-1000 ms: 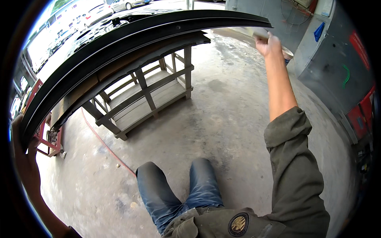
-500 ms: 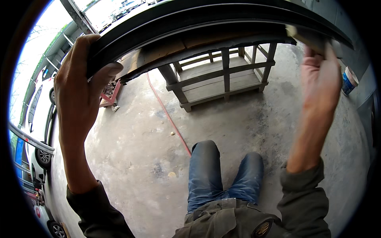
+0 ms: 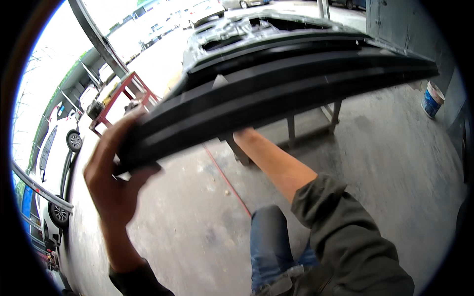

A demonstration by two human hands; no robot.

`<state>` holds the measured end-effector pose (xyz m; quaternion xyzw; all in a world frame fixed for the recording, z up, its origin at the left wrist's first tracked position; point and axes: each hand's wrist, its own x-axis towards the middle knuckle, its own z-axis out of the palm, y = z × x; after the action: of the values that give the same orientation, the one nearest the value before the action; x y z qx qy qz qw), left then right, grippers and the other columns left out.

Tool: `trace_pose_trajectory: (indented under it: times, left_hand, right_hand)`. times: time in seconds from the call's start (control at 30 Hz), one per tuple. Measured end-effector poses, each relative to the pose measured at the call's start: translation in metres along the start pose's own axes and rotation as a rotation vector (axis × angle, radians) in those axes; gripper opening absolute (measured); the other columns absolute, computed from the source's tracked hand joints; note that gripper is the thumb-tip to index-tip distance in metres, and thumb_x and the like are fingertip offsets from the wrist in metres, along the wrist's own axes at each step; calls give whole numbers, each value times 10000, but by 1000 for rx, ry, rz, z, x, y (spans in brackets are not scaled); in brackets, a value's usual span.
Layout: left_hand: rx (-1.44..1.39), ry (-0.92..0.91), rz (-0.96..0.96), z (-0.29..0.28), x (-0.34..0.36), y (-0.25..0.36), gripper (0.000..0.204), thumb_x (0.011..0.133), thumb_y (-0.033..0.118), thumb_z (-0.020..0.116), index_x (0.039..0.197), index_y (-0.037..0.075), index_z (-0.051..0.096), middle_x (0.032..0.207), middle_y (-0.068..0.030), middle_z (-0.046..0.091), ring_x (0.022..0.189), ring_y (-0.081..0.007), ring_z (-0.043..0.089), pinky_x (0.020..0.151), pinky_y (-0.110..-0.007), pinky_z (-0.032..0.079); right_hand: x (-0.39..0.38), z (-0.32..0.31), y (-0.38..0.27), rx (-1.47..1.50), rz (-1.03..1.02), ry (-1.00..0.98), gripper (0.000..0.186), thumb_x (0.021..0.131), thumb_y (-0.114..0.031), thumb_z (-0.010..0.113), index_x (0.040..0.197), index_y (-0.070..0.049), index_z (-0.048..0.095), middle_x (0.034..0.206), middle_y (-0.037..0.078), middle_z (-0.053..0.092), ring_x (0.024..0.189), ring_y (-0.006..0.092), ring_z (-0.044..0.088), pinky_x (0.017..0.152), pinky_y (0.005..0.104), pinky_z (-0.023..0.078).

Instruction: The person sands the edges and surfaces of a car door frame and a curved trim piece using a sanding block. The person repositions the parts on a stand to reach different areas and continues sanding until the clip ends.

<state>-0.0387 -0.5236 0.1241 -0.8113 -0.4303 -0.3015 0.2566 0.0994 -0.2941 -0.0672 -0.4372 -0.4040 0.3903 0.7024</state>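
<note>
A long black ribbed strip-shaped panel (image 3: 276,96) spans the view in front of me, tilted with its right end higher and smeared by motion. My left hand (image 3: 116,172) is closed round its left end, thumb below the lower edge. My right hand (image 3: 242,133) reaches up behind the panel, left of its middle; only the wrist area shows and its fingers are hidden. Above the panel's upper edge, over that wrist, pokes a pale pointed tip (image 3: 220,81); what it belongs to is hidden.
Beyond the panel lies a grey vehicle body part (image 3: 276,32) with cut-outs, above a wooden slatted stand (image 3: 291,130). A red metal frame (image 3: 116,98) stands left, white cars (image 3: 59,167) farther left. A red hose (image 3: 224,177) crosses the floor; a bucket (image 3: 432,100) stands right.
My right hand has swung left from the panel's right end, where it held a pale block, to behind the panel. The panel has come lower and its front face has turned toward me.
</note>
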Motion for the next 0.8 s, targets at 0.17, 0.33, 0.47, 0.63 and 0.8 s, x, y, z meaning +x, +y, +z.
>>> trace_pose_trajectory:
  times: [0.17,0.33,0.47,0.63,0.8]
  left_hand:
    - [-205,-12,-2,10,3,8,636,703,303,891,1222,-2,683,1138,-179,726,1110,-361,710,980,-460,577]
    - [-275,-15,23,7,13,5,571,723,283,888,1194,24,696,1102,-153,731,1078,-342,726,918,-446,619]
    - [-280,-7,33,8,15,5,609,690,335,897,1188,47,699,1114,-155,735,1076,-347,726,919,-458,610]
    - [-260,27,34,11,12,8,619,699,311,897,1208,31,685,1136,-170,724,1072,-351,725,907,-441,606]
    - [-280,-5,67,13,7,0,761,941,673,506,1302,19,650,1199,-200,703,1120,-385,703,920,-460,578]
  right_hand:
    - [82,111,34,-57,-23,77,364,930,-328,704,1159,-46,719,1035,173,758,967,301,730,868,411,544]
    - [78,159,28,606,281,-154,375,983,-294,639,1137,43,696,1013,114,744,925,239,705,839,375,540]
    - [42,129,7,583,279,-135,348,1023,-258,618,1171,51,678,1090,99,710,932,180,649,860,311,504]
    - [-33,77,-30,490,220,-258,376,1005,-306,669,1199,15,694,1032,95,724,865,183,632,847,302,503]
    - [-129,40,-79,573,99,-348,258,1013,-191,626,1130,38,647,971,126,689,893,180,621,858,327,508]
